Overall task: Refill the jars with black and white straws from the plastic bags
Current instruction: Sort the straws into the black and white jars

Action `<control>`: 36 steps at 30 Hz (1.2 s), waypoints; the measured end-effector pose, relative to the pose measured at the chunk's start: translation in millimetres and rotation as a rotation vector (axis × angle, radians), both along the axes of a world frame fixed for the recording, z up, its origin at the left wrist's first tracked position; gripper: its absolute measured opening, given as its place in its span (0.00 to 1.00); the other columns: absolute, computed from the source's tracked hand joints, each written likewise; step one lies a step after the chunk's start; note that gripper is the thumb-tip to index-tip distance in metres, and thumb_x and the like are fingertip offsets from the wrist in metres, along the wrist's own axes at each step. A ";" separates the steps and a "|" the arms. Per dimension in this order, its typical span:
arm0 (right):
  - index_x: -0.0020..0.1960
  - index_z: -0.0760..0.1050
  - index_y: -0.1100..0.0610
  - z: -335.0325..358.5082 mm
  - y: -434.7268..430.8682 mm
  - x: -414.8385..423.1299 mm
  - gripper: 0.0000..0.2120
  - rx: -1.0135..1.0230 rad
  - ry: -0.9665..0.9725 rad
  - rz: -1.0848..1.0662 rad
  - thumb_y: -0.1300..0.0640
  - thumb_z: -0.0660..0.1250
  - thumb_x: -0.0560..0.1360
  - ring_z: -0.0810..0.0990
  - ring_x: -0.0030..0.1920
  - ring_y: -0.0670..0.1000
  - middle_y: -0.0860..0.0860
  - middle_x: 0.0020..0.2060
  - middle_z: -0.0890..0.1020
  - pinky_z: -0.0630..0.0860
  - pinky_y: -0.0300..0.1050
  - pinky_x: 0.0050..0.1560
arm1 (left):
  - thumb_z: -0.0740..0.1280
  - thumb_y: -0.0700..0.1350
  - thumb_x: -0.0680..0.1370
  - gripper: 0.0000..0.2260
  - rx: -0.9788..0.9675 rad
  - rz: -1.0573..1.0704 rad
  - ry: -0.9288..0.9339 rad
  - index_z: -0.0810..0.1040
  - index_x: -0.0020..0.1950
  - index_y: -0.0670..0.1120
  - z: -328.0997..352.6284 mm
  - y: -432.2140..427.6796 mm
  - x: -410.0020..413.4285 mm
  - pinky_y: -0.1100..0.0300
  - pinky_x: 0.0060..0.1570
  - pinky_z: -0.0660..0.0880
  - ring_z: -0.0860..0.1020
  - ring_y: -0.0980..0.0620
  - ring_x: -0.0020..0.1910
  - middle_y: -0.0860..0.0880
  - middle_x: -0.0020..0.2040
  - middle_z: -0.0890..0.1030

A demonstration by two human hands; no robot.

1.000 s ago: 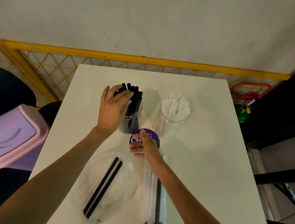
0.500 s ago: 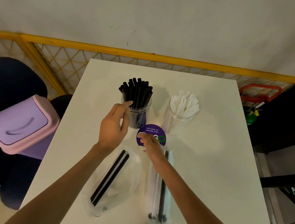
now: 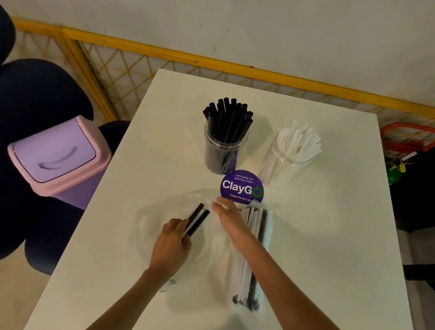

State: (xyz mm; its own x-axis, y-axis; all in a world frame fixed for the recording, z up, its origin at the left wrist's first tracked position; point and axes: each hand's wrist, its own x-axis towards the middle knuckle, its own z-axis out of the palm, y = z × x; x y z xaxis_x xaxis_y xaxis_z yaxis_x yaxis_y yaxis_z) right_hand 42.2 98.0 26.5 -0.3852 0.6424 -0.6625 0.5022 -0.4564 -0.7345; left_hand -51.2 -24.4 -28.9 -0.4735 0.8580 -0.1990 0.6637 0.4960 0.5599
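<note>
Black straws (image 3: 199, 219) lying on crumpled clear bag (image 3: 151, 228) mid-table (image 3: 326, 236), gripped at near end by curled left hand (image 3: 170, 245). Right hand (image 3: 229, 219) flat with fingers straight, holding nothing, just beside second bag (image 3: 251, 267) of mixed straws. Beyond, black-straw jar (image 3: 222, 148) and white-straw jar (image 3: 290, 158) upright, side by side

The black-straw jar (image 3: 222, 148) and the white-straw jar (image 3: 289, 161) stand with 1 narrow gap between. The table (image 3: 334, 237) is bare outside these 2.
</note>
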 end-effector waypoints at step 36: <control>0.41 0.73 0.57 -42.5 -5.3 -14.5 0.07 -0.373 -0.104 -0.186 0.61 0.61 0.78 0.73 0.38 0.51 0.52 0.37 0.75 0.71 0.40 0.34 | 0.63 0.39 0.76 0.04 -0.167 0.215 -0.574 0.71 0.50 0.41 -7.4 11.4 -20.4 0.65 0.34 0.69 0.72 0.53 0.34 0.47 0.38 0.74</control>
